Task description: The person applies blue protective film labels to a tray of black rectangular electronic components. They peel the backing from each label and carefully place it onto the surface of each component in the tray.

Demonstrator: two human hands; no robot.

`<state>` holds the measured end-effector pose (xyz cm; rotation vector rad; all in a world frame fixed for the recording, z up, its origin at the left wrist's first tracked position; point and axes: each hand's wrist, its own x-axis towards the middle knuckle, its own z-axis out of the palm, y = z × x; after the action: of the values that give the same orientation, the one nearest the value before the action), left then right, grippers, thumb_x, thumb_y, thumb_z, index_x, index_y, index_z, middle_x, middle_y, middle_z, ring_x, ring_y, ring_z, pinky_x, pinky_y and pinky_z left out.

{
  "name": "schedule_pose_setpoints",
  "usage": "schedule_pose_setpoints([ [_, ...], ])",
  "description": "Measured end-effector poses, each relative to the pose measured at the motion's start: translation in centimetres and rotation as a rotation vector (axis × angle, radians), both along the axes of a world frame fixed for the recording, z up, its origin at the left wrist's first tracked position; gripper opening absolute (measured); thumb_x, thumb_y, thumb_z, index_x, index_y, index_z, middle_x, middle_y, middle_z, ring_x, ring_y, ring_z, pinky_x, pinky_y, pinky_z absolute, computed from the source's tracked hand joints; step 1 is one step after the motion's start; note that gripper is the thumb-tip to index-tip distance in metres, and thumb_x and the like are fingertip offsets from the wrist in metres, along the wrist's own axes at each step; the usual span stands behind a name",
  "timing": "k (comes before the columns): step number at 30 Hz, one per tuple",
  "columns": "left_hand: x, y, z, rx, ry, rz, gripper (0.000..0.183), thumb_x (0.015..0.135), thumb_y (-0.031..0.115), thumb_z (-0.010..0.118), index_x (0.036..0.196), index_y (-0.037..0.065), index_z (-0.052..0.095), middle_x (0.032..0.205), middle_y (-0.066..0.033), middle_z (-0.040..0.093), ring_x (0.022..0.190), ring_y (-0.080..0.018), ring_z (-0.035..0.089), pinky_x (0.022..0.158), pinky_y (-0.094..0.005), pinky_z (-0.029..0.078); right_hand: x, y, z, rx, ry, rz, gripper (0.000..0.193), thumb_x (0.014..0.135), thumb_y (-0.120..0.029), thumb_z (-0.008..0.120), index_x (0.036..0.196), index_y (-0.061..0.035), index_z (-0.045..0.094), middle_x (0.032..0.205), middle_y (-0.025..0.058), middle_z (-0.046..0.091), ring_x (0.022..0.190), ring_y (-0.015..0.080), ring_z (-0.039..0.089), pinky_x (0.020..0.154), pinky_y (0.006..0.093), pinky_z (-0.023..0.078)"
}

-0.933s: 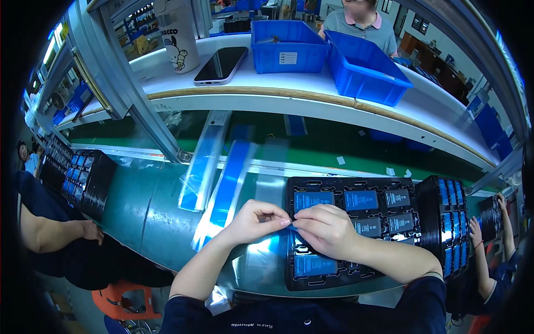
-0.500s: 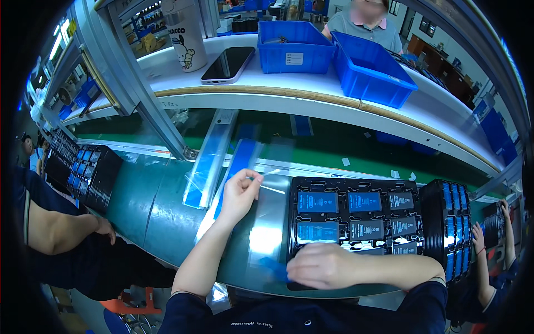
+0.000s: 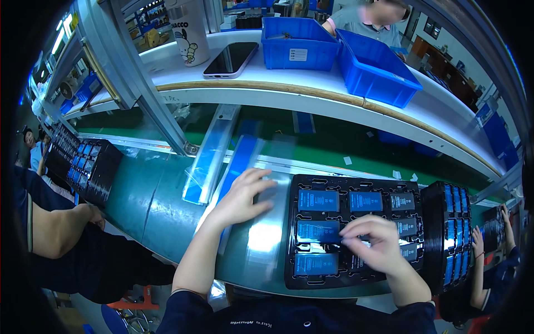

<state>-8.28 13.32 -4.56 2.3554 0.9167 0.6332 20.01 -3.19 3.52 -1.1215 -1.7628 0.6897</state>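
A black tray (image 3: 290,267) holds rows of flat rectangular battery packs, some blue-faced and some darker. My right hand (image 3: 378,242) is over the tray's middle column, its fingers closed in a pinch. Its fingertips are beside the right end of the blue battery pack (image 3: 317,231) in the left column; whatever they grip is hidden. Left of the tray, my left hand (image 3: 245,197) hovers over the green work surface with fingers apart and nothing in them. Under and beyond it lie blue strips in clear film (image 3: 240,161).
More stacked trays stand at the right (image 3: 439,239) and far left (image 3: 92,172). A raised white shelf (image 3: 250,94) carries a phone (image 3: 231,60), a cup (image 3: 189,42) and blue bins (image 3: 300,47). A metal post (image 3: 150,106) rises at left. Co-workers are on both sides and across.
My left hand has opened from a pinch. My right hand has moved up and right from the tray's lower left corner, uncovering the lower left battery pack; the blue film by it is gone from view.
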Motion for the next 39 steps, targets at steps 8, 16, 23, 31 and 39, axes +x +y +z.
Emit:
schedule_pose_setpoints([
  [8, -0.5, -2.0, 1.5, -0.010, 0.531, -0.104, 0.095, 0.060, 0.044, 0.086, 0.143, 0.022, 0.045, 0.156, -0.0110, 0.027, 0.146, -0.0355, 0.015, 0.118, -0.0536, 0.011, 5.4, -2.9, -2.9, -0.055, 0.467, -0.581, 0.015, 0.084, 0.010, 0.064, 0.097, 0.0026, 0.062, 0.094, 0.0061, 0.063, 0.080, 0.0080, 0.060, 0.073, 0.0199, 0.048],
  [16, 0.1, -1.8, 0.2, 0.008, 0.386, -0.114, 0.094, 0.061, 0.044, 0.085, 0.142, 0.014, 0.047, 0.154, -0.0193, 0.029, 0.145, -0.0365, 0.020, 0.118, -0.0516, 0.013, 7.2, -3.0, -2.2, -0.103, 0.453, -0.638, 0.013, 0.085, 0.003, 0.067, 0.097, 0.0017, 0.063, 0.088, 0.0042, 0.065, 0.076, 0.0077, 0.062, 0.069, 0.0208, 0.051],
  [23, -0.4, -1.3, 0.6, -0.002, 0.310, -0.083, 0.083, 0.067, 0.039, 0.083, 0.138, 0.012, 0.050, 0.153, -0.0189, 0.030, 0.145, -0.0352, 0.021, 0.117, -0.0532, 0.013, 8.8, -2.7, -2.2, -0.197, 0.410, -0.594, 0.018, 0.084, 0.005, 0.066, 0.102, 0.0026, 0.063, 0.088, 0.0054, 0.065, 0.075, 0.0070, 0.061, 0.067, 0.0187, 0.051],
  [31, -6.9, -0.1, 3.2, -0.236, 0.404, 0.033, 0.094, 0.056, 0.019, 0.090, 0.140, 0.017, 0.048, 0.154, -0.0148, 0.032, 0.144, -0.0354, 0.025, 0.117, -0.0455, 0.024, 8.6, -2.7, -2.7, -0.258, 0.467, -0.601, 0.023, 0.083, 0.006, 0.068, 0.105, 0.0029, 0.062, 0.088, 0.0045, 0.063, 0.073, 0.0056, 0.061, 0.064, 0.0180, 0.050],
  [39, -5.2, -0.9, 3.4, -0.176, 0.608, 0.141, 0.105, 0.049, 0.018, 0.092, 0.142, 0.029, 0.046, 0.156, -0.0077, 0.029, 0.145, -0.0334, 0.022, 0.117, -0.0460, 0.024, 8.1, -2.7, -2.6, -0.261, 0.462, -0.609, 0.020, 0.083, 0.005, 0.068, 0.102, 0.0035, 0.063, 0.088, 0.0045, 0.065, 0.073, 0.0059, 0.062, 0.063, 0.0184, 0.051],
])
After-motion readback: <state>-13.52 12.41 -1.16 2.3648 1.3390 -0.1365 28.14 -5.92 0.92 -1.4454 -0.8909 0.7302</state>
